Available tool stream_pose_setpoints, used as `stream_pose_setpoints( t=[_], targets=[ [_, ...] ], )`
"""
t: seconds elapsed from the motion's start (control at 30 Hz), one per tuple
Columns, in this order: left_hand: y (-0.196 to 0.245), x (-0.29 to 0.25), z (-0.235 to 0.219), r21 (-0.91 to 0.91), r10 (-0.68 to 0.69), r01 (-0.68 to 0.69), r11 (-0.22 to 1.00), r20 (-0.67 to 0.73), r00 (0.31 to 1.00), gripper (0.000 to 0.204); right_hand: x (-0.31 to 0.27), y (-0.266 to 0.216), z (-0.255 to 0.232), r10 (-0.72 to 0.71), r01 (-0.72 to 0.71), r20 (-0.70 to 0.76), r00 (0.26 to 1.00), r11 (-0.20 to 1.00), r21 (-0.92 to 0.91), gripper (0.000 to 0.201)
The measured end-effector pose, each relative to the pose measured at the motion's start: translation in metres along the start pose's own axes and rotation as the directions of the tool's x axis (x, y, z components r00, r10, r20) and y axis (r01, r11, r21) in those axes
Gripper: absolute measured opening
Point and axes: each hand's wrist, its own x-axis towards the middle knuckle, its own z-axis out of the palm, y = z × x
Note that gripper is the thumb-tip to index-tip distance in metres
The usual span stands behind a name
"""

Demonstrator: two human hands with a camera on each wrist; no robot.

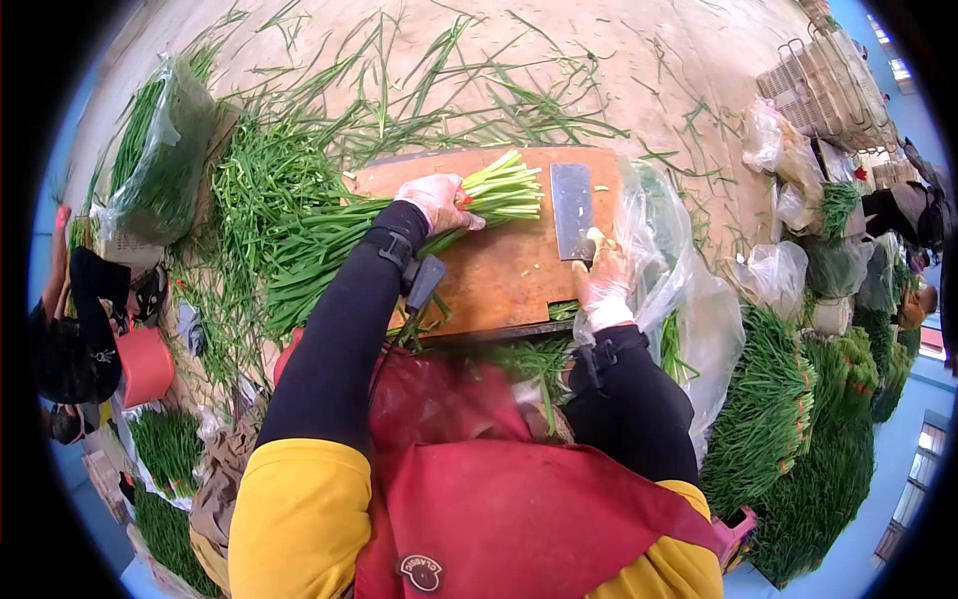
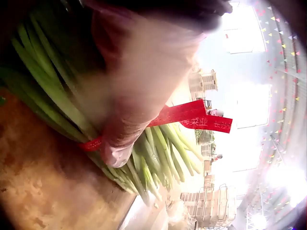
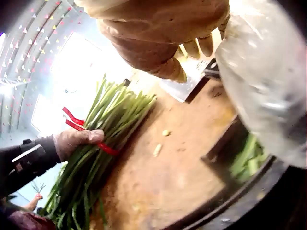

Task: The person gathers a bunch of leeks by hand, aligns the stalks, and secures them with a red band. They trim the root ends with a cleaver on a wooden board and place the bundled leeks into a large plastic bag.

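Observation:
My gloved left hand (image 1: 435,203) grips a bunch of Chinese chives (image 1: 504,188) near its pale cut ends, the long leaves trailing left across the board. Red printed tape (image 2: 192,116) binds the bunch under the thumb; its loose ends stick out in the left wrist view. On the wooden cutting board (image 1: 489,285) a cleaver (image 1: 572,205) lies flat, right of the stems. My gloved right hand (image 1: 606,278) hovers at the cleaver's near end, fingers loosely bent. Its dark handle (image 3: 211,70) shows just beyond those fingertips in the right wrist view.
A clear plastic bag (image 1: 671,235) drapes over the board's right side, beside a notch (image 3: 225,151) in its edge. Loose chives (image 1: 264,180) are heaped at left. Stacked chive bundles (image 1: 758,409) stand right; another person (image 1: 90,329) is at far left.

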Motion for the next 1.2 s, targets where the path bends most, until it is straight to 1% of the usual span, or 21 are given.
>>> stream_pose_setpoints(
  t=[0.03,0.2,0.27,0.3,0.33,0.37,0.4,0.47,0.5,0.53,0.6,0.7,0.77,0.87,0.93,1.0,1.03,1.07,1.13,1.17,1.2],
  targets=[
    [-0.002,0.004,-0.003,-0.026,-0.005,0.006,1.000,0.056,0.998,0.055,-0.002,0.003,-0.005,0.021,-0.012,0.053,0.998,0.987,-0.162,0.064],
    [-0.010,0.010,0.004,-0.014,-0.044,0.044,0.999,0.009,0.999,0.058,0.000,0.003,-0.004,0.140,-0.088,0.186,0.973,0.962,-0.260,0.085],
    [-0.006,0.007,-0.001,0.025,-0.044,0.045,0.999,-0.052,0.998,0.058,0.006,0.002,-0.004,0.234,-0.243,0.290,0.928,0.970,-0.005,0.085],
    [-0.010,0.009,-0.001,-0.006,-0.018,0.018,1.000,-0.006,1.000,0.065,0.005,0.006,0.006,0.094,-0.102,0.098,0.991,0.991,0.082,0.081],
    [-0.017,0.012,0.000,-0.038,0.011,-0.009,0.999,0.040,0.999,0.072,0.011,0.014,0.005,0.097,-0.105,0.094,0.991,0.991,0.085,0.081],
    [-0.046,0.032,0.020,-0.130,0.126,-0.122,0.984,0.025,0.992,0.072,0.017,0.004,-0.020,0.132,-0.194,0.270,0.954,0.956,0.221,0.078],
    [-0.086,0.063,0.048,-0.474,0.160,-0.150,0.867,-0.020,0.987,0.066,0.020,-0.001,-0.035,0.133,-0.299,0.441,0.888,0.894,0.334,0.074],
    [-0.054,0.027,0.019,-0.587,0.212,-0.150,0.796,0.039,0.976,0.057,0.016,0.006,-0.017,0.126,-0.253,0.307,0.943,0.872,0.418,0.067],
    [-0.037,0.010,0.004,-0.581,0.213,-0.154,0.800,0.034,0.977,0.057,0.017,0.016,0.018,0.025,0.008,-0.086,0.996,0.930,0.369,0.065],
    [-0.020,-0.006,-0.011,-0.612,0.208,-0.144,0.778,0.036,0.977,0.056,0.018,0.019,0.039,-0.111,0.232,-0.455,0.883,0.948,0.218,0.062],
    [-0.007,-0.012,-0.020,-0.637,0.208,-0.136,0.758,0.040,0.977,0.055,0.003,-0.030,0.004,-0.154,0.140,0.223,0.963,0.987,0.077,0.055],
    [-0.012,-0.006,-0.014,-0.476,0.142,-0.079,0.876,0.096,0.985,0.060,0.005,-0.017,0.020,-0.241,0.216,0.077,0.968,0.946,0.241,0.058],
    [-0.023,0.000,-0.002,-0.467,0.159,-0.114,0.877,0.057,0.986,0.058,0.019,-0.004,0.021,-0.012,0.086,-0.132,0.991,0.818,0.569,0.059],
    [-0.024,0.014,0.014,-0.451,0.237,-0.201,0.870,0.025,0.971,0.062,-0.003,-0.017,0.026,-0.232,0.210,0.029,0.972,0.921,0.328,0.057],
    [-0.024,0.022,0.022,-0.206,0.097,-0.079,0.975,0.080,0.992,0.071,-0.010,-0.018,0.024,-0.213,0.110,0.166,0.963,0.871,0.478,0.057],
    [0.010,0.005,0.007,-0.085,-0.063,0.069,0.994,0.065,0.996,0.080,-0.001,0.002,0.044,-0.213,0.256,-0.149,0.966,0.882,0.397,0.058],
    [0.011,0.005,0.005,-0.071,-0.046,0.049,0.996,0.041,0.998,0.080,0.004,0.011,0.051,0.027,-0.056,0.060,0.998,0.820,0.570,0.057],
    [0.013,0.005,0.004,-0.061,-0.031,0.032,0.998,0.022,0.999,0.080,0.006,0.010,0.046,0.030,-0.062,0.065,0.997,0.821,0.568,0.057],
    [0.014,0.004,-0.001,-0.064,-0.026,0.027,0.998,0.017,1.000,0.079,0.007,0.007,0.034,-0.036,0.199,-0.330,0.943,0.857,0.475,0.057],
    [0.015,0.003,-0.004,-0.066,-0.023,0.023,0.998,0.005,1.000,0.078,-0.003,-0.023,-0.004,0.123,-0.150,0.092,0.988,0.891,0.428,0.057],
    [0.016,0.003,-0.006,-0.065,-0.024,0.024,0.998,0.002,1.000,0.078,-0.009,-0.026,0.006,0.121,-0.148,0.091,0.989,0.891,0.429,0.057]
  ],
)
